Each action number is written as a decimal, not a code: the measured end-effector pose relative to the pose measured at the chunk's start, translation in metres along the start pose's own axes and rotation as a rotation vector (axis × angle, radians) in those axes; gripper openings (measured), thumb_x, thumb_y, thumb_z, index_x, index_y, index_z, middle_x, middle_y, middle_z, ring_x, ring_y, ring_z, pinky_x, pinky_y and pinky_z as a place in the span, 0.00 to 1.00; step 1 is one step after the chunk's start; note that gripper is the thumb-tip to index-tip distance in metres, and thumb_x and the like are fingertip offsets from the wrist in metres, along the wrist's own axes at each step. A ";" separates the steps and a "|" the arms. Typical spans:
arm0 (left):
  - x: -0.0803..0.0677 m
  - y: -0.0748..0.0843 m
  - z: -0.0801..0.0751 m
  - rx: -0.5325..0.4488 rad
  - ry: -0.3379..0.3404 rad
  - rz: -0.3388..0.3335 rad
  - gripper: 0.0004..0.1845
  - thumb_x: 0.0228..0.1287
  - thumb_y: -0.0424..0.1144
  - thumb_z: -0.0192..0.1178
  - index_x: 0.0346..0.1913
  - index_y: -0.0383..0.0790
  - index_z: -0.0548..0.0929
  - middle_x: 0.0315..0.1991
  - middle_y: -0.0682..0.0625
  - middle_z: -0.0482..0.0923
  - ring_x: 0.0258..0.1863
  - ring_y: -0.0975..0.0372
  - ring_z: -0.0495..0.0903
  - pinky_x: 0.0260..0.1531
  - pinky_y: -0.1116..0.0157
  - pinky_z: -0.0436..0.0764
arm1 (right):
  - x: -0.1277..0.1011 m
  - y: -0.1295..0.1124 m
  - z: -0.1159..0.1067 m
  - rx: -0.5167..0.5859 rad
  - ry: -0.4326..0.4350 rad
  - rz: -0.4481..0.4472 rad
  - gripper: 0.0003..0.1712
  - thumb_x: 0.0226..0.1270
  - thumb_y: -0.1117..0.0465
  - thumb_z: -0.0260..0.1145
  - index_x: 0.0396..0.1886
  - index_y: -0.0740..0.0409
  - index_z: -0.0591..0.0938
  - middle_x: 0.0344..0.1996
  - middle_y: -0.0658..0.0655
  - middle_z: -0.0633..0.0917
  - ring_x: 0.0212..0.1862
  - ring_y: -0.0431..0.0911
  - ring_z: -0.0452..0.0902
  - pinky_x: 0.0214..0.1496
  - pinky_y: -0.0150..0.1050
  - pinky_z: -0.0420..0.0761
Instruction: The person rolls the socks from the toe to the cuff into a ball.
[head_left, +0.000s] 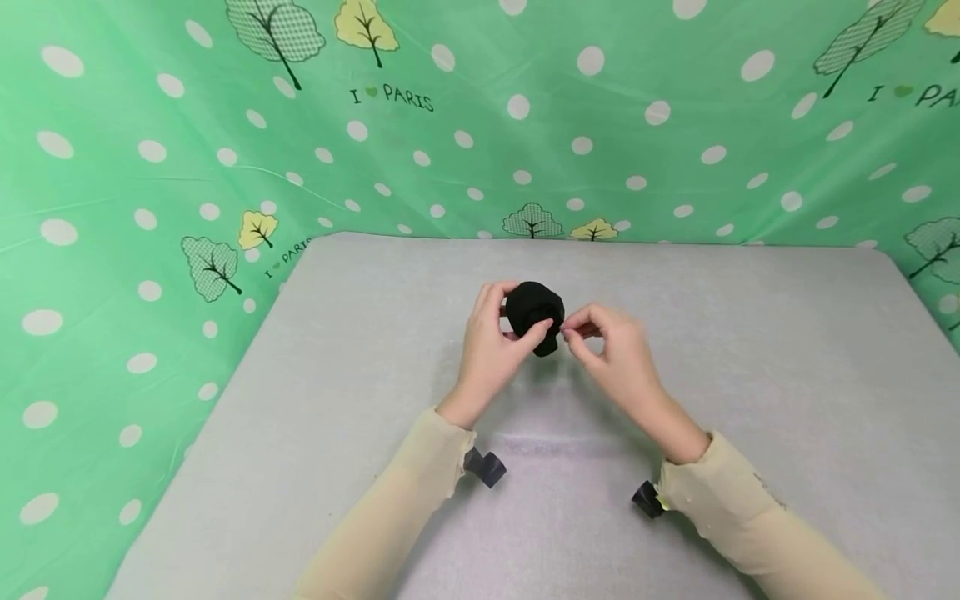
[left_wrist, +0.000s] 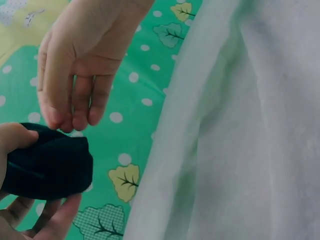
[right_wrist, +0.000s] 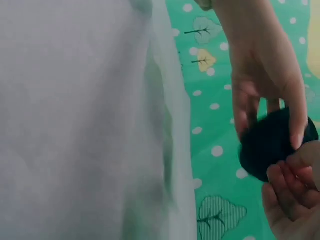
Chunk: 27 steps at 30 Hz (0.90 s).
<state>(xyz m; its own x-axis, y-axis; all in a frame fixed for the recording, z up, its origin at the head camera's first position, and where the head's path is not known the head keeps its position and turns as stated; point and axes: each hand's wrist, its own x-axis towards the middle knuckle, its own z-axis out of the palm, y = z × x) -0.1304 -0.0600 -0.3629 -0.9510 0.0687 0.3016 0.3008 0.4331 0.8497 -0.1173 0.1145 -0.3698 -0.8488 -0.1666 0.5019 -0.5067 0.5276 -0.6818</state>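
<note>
A rounded bundle of black fabric (head_left: 531, 304), its exact kind not clear, is held above the grey table by my left hand (head_left: 487, 346). The left thumb lies across its near side, while the fingers curl behind and beneath it, partly hidden. At the bundle's right edge, my right hand (head_left: 618, 354) pinches with thumb and forefinger. Seen from the right wrist, the right fingertips meet the dark fabric (right_wrist: 265, 142) beside the left thumb. The left wrist view shows the bundle (left_wrist: 55, 167) gripped between left thumb and fingers, with the right hand (left_wrist: 82, 60) coming down to its upper edge.
Below the hands spreads a grey table (head_left: 337, 375). Green dotted cloth (head_left: 450, 167) printed with trees hangs behind it and along the left side. Dark wrist-mounted pieces (head_left: 491, 469) stick out beside both beige sleeves (head_left: 390, 517).
</note>
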 end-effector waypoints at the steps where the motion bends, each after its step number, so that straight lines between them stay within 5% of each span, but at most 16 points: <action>1: 0.001 -0.001 0.000 -0.007 0.003 0.003 0.25 0.60 0.42 0.71 0.58 0.41 0.76 0.53 0.46 0.78 0.45 0.55 0.79 0.29 0.70 0.81 | 0.000 0.000 0.001 0.000 -0.006 -0.009 0.03 0.63 0.74 0.65 0.35 0.65 0.82 0.33 0.59 0.87 0.35 0.49 0.84 0.41 0.46 0.85; 9: 0.003 -0.003 -0.001 -0.078 -0.063 0.009 0.22 0.58 0.39 0.71 0.55 0.44 0.76 0.44 0.46 0.83 0.39 0.60 0.78 0.29 0.70 0.81 | 0.007 0.001 -0.008 0.008 0.030 0.031 0.08 0.62 0.69 0.71 0.38 0.64 0.80 0.36 0.58 0.83 0.39 0.48 0.83 0.44 0.45 0.86; 15: 0.003 -0.004 -0.002 -0.067 -0.081 0.028 0.23 0.59 0.37 0.70 0.56 0.44 0.77 0.46 0.46 0.84 0.39 0.60 0.78 0.28 0.70 0.78 | 0.004 0.008 -0.008 -0.070 0.019 -0.150 0.05 0.60 0.70 0.70 0.31 0.62 0.81 0.31 0.55 0.83 0.37 0.46 0.82 0.42 0.43 0.83; 22: 0.005 -0.007 -0.002 -0.007 -0.037 0.002 0.21 0.60 0.35 0.66 0.57 0.42 0.77 0.46 0.43 0.85 0.39 0.55 0.82 0.37 0.62 0.82 | -0.004 0.009 0.001 0.010 -0.043 -0.304 0.06 0.58 0.71 0.67 0.32 0.58 0.79 0.32 0.52 0.82 0.38 0.43 0.78 0.43 0.38 0.77; 27: 0.006 -0.009 -0.004 -0.005 -0.096 -0.026 0.19 0.63 0.35 0.64 0.57 0.42 0.76 0.48 0.42 0.85 0.42 0.53 0.83 0.45 0.58 0.81 | -0.009 0.005 0.003 0.034 -0.082 -0.224 0.05 0.61 0.71 0.64 0.33 0.59 0.78 0.33 0.53 0.81 0.39 0.42 0.77 0.44 0.36 0.79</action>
<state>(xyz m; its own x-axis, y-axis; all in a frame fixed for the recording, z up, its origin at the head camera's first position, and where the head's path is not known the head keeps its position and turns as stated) -0.1383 -0.0667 -0.3672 -0.9610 0.1435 0.2365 0.2758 0.4314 0.8590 -0.1124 0.1166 -0.3793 -0.7233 -0.3443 0.5986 -0.6873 0.4421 -0.5763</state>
